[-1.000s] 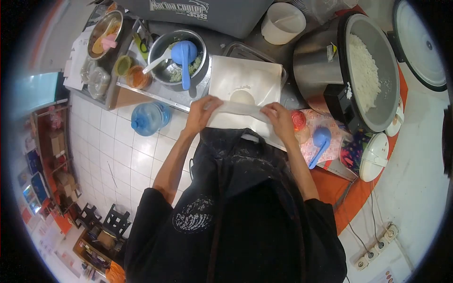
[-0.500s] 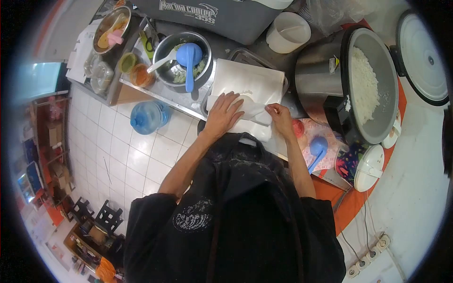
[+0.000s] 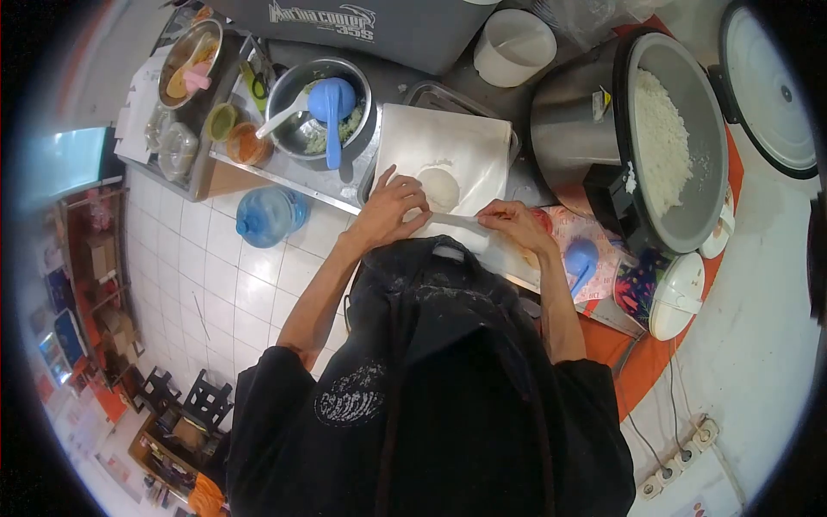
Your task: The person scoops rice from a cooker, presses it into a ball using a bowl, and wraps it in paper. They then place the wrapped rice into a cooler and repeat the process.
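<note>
A stack of pale wrapping paper (image 3: 461, 129) lies in front of me, with a round, flattened mound of white rice (image 3: 440, 189) on its top sheet. The near edge of that sheet is lifted and folded in a narrow strip toward the rice. My left hand (image 3: 392, 209) pinches this paper edge at the left, fingers curled. At the right, my right hand (image 3: 517, 226) grips the same edge between thumb and fingers. The rice lies uncovered just beyond the strip, with loose grains at its far side.
A large cooker of white rice (image 3: 663, 142) stands open at the right. Left of the paper is a steel bowl (image 3: 362, 129) with a blue ladle (image 3: 332, 103). Another blue scoop (image 3: 581, 258) rests on pink patterned cloth. A grey cooler (image 3: 396, 39) stands behind.
The paper flap that covered the rice has been drawn back toward me, showing the round mound. My left hand has gone from lying flat on the paper to pinching its edge.
</note>
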### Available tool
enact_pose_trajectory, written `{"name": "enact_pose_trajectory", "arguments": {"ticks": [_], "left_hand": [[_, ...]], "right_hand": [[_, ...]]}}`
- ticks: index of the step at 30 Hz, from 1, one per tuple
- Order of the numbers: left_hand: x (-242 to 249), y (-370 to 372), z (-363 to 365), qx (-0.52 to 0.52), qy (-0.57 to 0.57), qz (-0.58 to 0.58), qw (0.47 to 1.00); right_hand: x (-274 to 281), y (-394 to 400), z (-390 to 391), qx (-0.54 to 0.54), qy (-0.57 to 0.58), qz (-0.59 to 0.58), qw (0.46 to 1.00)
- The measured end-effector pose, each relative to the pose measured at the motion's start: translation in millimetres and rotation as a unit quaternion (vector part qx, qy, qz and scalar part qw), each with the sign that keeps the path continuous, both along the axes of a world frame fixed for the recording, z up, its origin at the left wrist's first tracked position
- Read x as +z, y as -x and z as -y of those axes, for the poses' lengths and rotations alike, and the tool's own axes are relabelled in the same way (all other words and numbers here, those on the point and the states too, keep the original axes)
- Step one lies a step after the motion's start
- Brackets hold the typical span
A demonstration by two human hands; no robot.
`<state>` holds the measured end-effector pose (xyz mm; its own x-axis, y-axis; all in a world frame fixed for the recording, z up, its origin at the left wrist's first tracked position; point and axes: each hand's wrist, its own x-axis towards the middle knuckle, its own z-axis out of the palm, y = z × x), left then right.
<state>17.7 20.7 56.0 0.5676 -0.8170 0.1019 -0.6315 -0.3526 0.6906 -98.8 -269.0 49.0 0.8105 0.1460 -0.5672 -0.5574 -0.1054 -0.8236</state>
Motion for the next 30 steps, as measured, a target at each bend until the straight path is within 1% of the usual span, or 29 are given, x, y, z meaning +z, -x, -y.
{"name": "enact_pose_trajectory", "arguments": {"ticks": [1, 2, 3, 4, 5, 6, 7, 9, 10, 12, 13, 15, 19, 21, 23, 24, 26, 27, 28, 29, 30], "left_hand": [[4, -2, -1, -0.002, 0.0, 0.0, 1.0], [8, -4, -2, -0.028, -0.018, -0.052, 0.998], [11, -5, -2, -0.053, -0.035, -0.104, 0.993], [10, -5, -1, -0.054, -0.036, -0.104, 0.992], [9, -4, -1, -0.051, -0.026, -0.143, 0.988], [9, -5, -1, -0.048, -0.016, -0.181, 0.982], [9, -6, -1, -0.049, -0.017, -0.181, 0.982], [9, -12, -1, -0.067, -0.026, -0.257, 0.964], [9, -13, -1, -0.067, -0.026, -0.257, 0.964], [6, -16, -1, -0.071, -0.033, -0.316, 0.946], [4, -15, -1, -0.072, -0.033, -0.316, 0.946], [-1, -15, -2, -0.05, -0.035, -0.418, 0.906], [-8, -15, -2, -0.06, -0.035, -0.432, 0.899], [-10, -15, -3, -0.049, -0.02, -0.461, 0.886], [-8, -15, -3, -0.048, -0.037, -0.444, 0.894], [-6, -16, -2, -0.048, -0.054, -0.427, 0.901], [-5, -14, -1, -0.041, -0.048, -0.416, 0.907], [-3, -13, 0, -0.032, -0.042, -0.404, 0.913], [-1, -12, 0, -0.031, -0.042, -0.404, 0.913], [1, -11, 1, -0.023, -0.045, -0.329, 0.943], [7, -9, 3, -0.015, -0.047, -0.251, 0.967]], "right_hand": [[-4, 1, 3, 0.026, -0.001, -0.01, 1.0], [-8, 2, 6, 0.052, -0.002, -0.021, 0.998], [-9, 2, 7, 0.05, -0.003, -0.021, 0.999], [-10, 2, 8, 0.064, -0.003, -0.014, 0.998], [-11, 2, 8, 0.077, -0.003, -0.007, 0.997], [-8, 2, 7, 0.076, -0.004, -0.007, 0.997], [-5, 1, 7, 0.084, -0.002, -0.005, 0.996], [-1, -1, 7, 0.091, 0.001, -0.003, 0.996], [0, -1, 7, 0.089, -0.003, -0.01, 0.996], [2, -2, 8, 0.086, -0.007, -0.016, 0.996], [3, -2, 9, 0.095, 0.006, -0.018, 0.995], [5, -2, 9, 0.102, 0.018, -0.019, 0.994], [2, 1, 7, 0.099, 0.017, -0.024, 0.995], [4, 2, 5, 0.094, 0.024, -0.033, 0.995], [12, 2, 2, 0.112, 0.062, -0.005, 0.992], [19, 1, -1, 0.112, 0.063, -0.005, 0.992], [31, 0, -7, 0.099, 0.154, 0.007, 0.983], [32, 1, -10, 0.099, 0.155, 0.008, 0.983], [32, 4, -15, 0.048, 0.151, 0.05, 0.986], [32, 6, -17, -0.004, 0.147, 0.091, 0.985], [31, 8, -17, -0.004, 0.147, 0.091, 0.985]]}}
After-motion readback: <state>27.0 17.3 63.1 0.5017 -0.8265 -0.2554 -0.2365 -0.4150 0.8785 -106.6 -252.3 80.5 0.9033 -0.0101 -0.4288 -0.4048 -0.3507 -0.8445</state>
